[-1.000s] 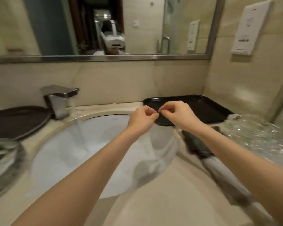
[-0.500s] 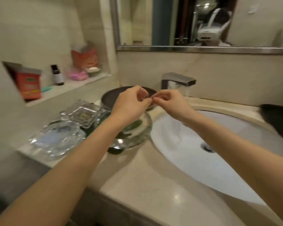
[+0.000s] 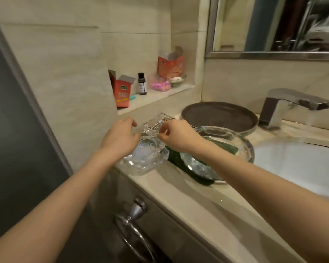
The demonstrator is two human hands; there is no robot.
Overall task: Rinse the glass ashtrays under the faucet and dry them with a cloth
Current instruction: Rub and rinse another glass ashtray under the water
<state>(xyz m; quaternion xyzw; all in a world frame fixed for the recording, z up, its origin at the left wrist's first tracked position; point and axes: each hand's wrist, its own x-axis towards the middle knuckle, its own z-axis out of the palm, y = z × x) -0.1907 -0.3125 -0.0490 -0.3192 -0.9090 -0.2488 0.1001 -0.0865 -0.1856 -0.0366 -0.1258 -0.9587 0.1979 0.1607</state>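
Both hands have dropped from mid-air to the ribbed square glass ashtray [image 3: 156,122] stacked on the counter's left end. Left hand [image 3: 120,137] cups its side while right hand [image 3: 177,135] pinches its rim. Beside them sits a smooth round glass ashtray [image 3: 235,143].

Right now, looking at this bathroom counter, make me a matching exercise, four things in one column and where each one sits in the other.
Things:
1. square glass ashtray
2. dark round tray
3. small dark bottle
4. faucet

Places:
A. on the wall shelf
B. behind the sink basin, water running
C. between the two hands
D. against the wall, left of the faucet

Pairs: 1-C, 2-D, 3-A, 4-B
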